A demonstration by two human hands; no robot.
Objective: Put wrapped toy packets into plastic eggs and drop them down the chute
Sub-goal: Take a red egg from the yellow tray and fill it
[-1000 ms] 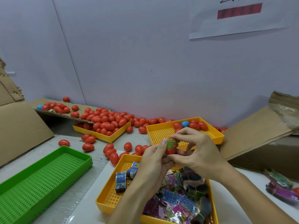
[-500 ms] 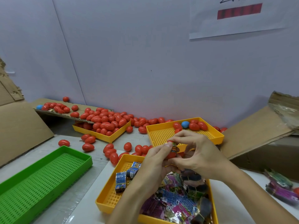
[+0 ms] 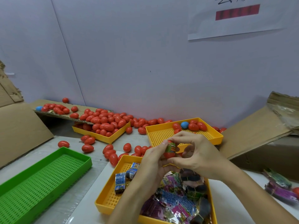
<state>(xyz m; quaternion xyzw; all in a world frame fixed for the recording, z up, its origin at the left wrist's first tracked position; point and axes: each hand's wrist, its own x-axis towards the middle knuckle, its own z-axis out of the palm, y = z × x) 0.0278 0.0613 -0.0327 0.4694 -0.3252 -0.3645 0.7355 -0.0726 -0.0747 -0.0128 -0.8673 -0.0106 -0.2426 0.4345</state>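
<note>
Fingertips of the left hand point(image 3: 153, 160) and right hand point(image 3: 196, 152) pinch a red plastic egg point(image 3: 169, 155) stuffed with a green wrapped packet point(image 3: 171, 147), lettering unreadable, above a yellow tray point(image 3: 111, 202) of foil packets point(image 3: 174, 206). Loose red eggs point(image 3: 105, 122) crowd a cardboard chute point(image 3: 64, 116); a green tray point(image 3: 40, 183) sits left.

Single view only, head-mounted and wide-angle. It looks forward and downward from the person's position across the worktop point(image 3: 90, 196) toward the pale rear wall point(image 3: 145, 62), which fills the upper half of the frame. The near yellow tray point(image 3: 105, 202) and both forearms sit close beneath the lens. Straight edges bow near the borders.
</note>
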